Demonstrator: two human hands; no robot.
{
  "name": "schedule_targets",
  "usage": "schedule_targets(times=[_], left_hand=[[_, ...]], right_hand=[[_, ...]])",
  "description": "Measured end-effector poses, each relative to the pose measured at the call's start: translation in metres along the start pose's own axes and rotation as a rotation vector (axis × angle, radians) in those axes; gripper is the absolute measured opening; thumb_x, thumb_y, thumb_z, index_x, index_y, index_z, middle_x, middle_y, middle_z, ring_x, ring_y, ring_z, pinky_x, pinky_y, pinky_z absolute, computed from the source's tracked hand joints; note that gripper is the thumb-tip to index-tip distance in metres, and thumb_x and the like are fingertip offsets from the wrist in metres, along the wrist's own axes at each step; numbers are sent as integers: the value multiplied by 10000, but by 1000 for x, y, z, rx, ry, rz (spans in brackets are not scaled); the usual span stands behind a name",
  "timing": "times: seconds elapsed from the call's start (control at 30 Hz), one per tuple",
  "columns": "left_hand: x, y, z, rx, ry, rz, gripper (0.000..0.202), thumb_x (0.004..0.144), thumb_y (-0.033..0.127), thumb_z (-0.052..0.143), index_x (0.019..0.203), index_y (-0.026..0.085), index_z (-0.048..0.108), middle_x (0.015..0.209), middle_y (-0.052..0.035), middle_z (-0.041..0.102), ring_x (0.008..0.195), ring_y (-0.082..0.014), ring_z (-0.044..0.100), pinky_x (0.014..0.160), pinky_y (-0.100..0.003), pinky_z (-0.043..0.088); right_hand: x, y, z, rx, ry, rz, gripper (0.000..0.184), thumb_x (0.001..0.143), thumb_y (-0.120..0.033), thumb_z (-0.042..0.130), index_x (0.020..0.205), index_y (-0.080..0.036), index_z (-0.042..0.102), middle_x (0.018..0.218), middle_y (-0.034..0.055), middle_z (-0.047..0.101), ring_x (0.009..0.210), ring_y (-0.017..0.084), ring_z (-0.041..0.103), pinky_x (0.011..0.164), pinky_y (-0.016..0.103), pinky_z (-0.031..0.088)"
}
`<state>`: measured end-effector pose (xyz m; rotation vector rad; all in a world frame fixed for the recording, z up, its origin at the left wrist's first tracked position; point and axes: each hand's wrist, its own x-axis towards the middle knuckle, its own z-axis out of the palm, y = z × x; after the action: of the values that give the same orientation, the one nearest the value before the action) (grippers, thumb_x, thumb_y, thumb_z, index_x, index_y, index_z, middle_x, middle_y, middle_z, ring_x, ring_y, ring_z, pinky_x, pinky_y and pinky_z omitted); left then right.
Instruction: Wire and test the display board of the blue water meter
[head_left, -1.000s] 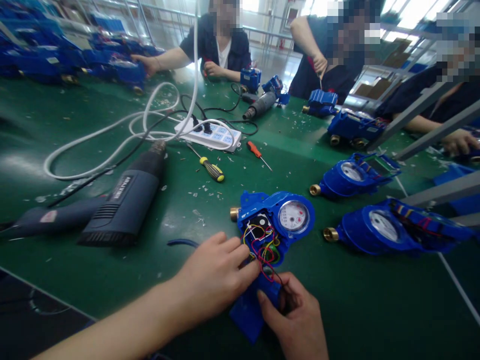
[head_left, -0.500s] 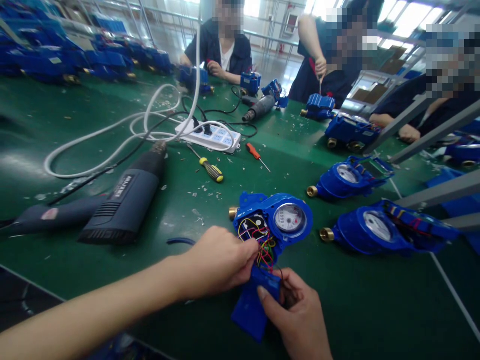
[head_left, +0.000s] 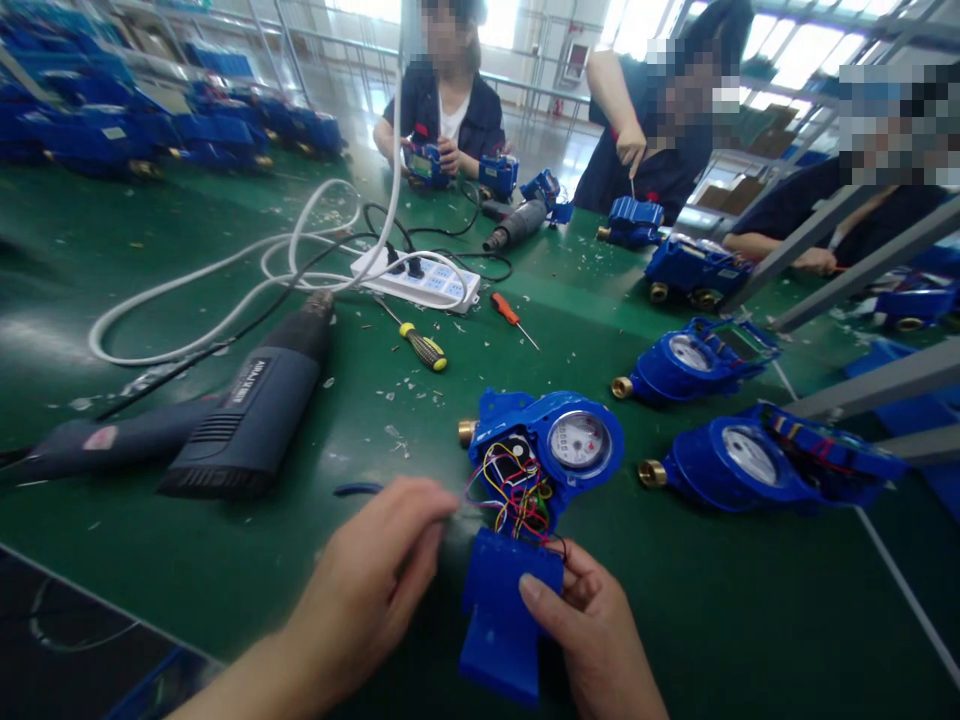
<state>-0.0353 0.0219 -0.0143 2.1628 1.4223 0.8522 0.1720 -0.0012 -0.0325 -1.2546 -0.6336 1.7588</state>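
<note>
In front of me lies a blue water meter (head_left: 534,430) with a round dial, a brass fitting at its left and its wiring compartment uncovered. Thin red, yellow, white and black wires (head_left: 517,490) spill from the compartment toward a blue cover (head_left: 504,610). My right hand (head_left: 592,620) grips this cover at its right edge, thumb on top and fingers behind. Left of the wires, my left hand (head_left: 382,560) is somewhat blurred, its fingers stretched toward them and the thumb apart; I see nothing held in it. A short dark blue tube piece (head_left: 358,489) lies just beyond that hand.
A heat gun (head_left: 251,410) lies at left. Beyond are a power strip (head_left: 420,280) with looped cables, a yellow-black screwdriver (head_left: 424,347) and an orange screwdriver (head_left: 506,310). More meters (head_left: 739,455) stand right, beside grey frame bars (head_left: 870,385). Co-workers handle blue units across the table.
My left hand has drawn back leftward from the wires, its fingers loosening. The cover has turned slightly in my right hand. Across the table, a person has raised a blue unit.
</note>
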Motion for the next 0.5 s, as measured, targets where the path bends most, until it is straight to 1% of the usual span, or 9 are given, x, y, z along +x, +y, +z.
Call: schedule_targets(times=[0.07, 0.1, 0.17, 0.23, 0.3, 0.37, 0.4, 0.43, 0.5], left_hand=[[-6, 6, 6, -35, -16, 91, 241, 868, 139, 480, 1080, 253, 493, 1015, -4, 557, 954, -99, 534, 841, -186, 422], [-7, 9, 9, -52, -30, 93, 244, 862, 149, 504, 1083, 254, 502, 1015, -2, 562, 949, -98, 538, 840, -183, 424], [-3, 14, 15, -96, -55, 57, 249, 855, 186, 530, 1093, 258, 511, 1014, -1, 577, 918, -107, 555, 813, -197, 442], [3, 16, 20, -148, -76, 18, 173, 864, 200, 511, 1022, 259, 545, 939, 12, 602, 846, -109, 575, 758, -206, 459], [8, 15, 21, -173, -60, -25, 108, 878, 195, 474, 920, 243, 561, 833, 23, 608, 755, -103, 579, 690, -202, 460], [7, 13, 18, -176, -8, -81, 121, 892, 185, 429, 896, 228, 542, 797, 16, 604, 725, -104, 578, 667, -205, 457], [5, 13, 14, -182, 16, -97, 134, 893, 183, 412, 936, 226, 531, 842, -1, 611, 776, -116, 585, 705, -220, 464], [1, 14, 11, -193, 30, -90, 173, 888, 181, 397, 1005, 226, 516, 935, -29, 615, 870, -136, 586, 771, -246, 468], [-9, 16, 3, -219, 22, -5, 304, 861, 184, 391, 1145, 242, 481, 1169, -79, 559, 1090, -192, 522, 923, -330, 429]], right_hand=[[-1, 0, 2, -7, 5, -21, 385, 613, -340, 813, 872, -133, 618, 760, 55, 715, 631, 145, 638, 642, 273, 520], [-1, 0, 3, -11, 11, -31, 383, 611, -340, 814, 867, -133, 617, 757, 54, 715, 631, 142, 636, 639, 267, 520], [-2, 0, 5, -16, 26, -45, 386, 604, -341, 818, 862, -137, 617, 751, 50, 714, 626, 136, 631, 635, 260, 521], [-3, 1, 6, -26, 49, -61, 386, 594, -337, 825, 852, -139, 618, 729, 41, 708, 619, 134, 628, 628, 255, 522], [-4, 1, 6, -33, 64, -73, 382, 592, -330, 828, 847, -140, 616, 726, 39, 708, 623, 137, 631, 629, 253, 523], [-4, 2, 6, -14, 40, -68, 397, 608, -341, 819, 879, -137, 614, 753, 53, 715, 642, 150, 645, 648, 267, 527], [-5, 2, 6, 13, 23, -55, 411, 620, -354, 810, 905, -135, 611, 770, 62, 718, 653, 161, 654, 658, 282, 531], [-6, 2, 7, 46, 9, -41, 425, 629, -368, 801, 927, -134, 608, 783, 70, 720, 661, 175, 663, 664, 297, 534], [-8, 0, 9, 110, 3, -18, 445, 638, -388, 789, 951, -132, 602, 788, 78, 720, 667, 198, 674, 656, 318, 538]])
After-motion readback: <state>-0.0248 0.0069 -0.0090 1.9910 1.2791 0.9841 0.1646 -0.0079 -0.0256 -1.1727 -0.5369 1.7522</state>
